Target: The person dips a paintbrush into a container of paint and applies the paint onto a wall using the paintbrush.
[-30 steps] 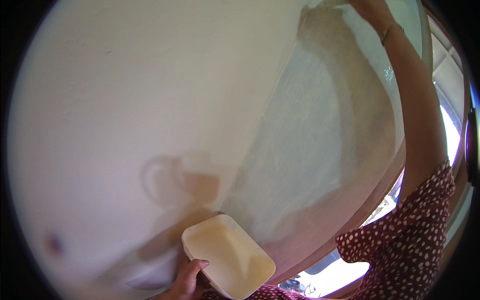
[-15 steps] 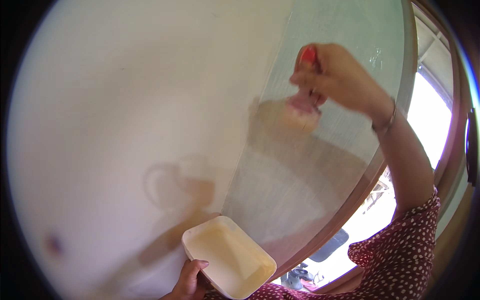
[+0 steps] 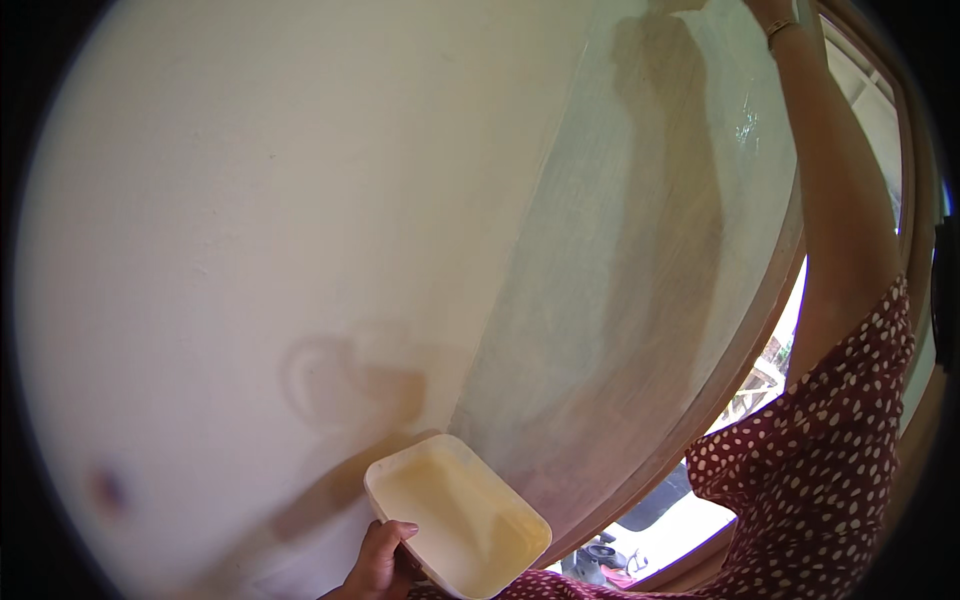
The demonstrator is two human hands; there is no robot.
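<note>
Streaks cover the grey-green strip of wall (image 3: 570, 290) in the head view, between the pale wall (image 3: 300, 200) and the brown frame (image 3: 738, 370). A glint (image 3: 747, 122) high on the strip, near the frame, suggests a damp coat there, so the work looks partly done. Its lower part seems patchy and duller, though a shadow makes the finish hard to judge. A fairly straight line parts the strip from the pale wall, which shows no such streaks.

The right hand (image 3: 768, 8) is cut off by the upper edge; whether its fingers grip anything, I cannot tell. How much remains up there is also hidden. Low down, the left hand (image 3: 375, 562) pinches the near left rim of a cream tub (image 3: 415, 458), thumb over the edge; how much it contains is unclear.
</note>
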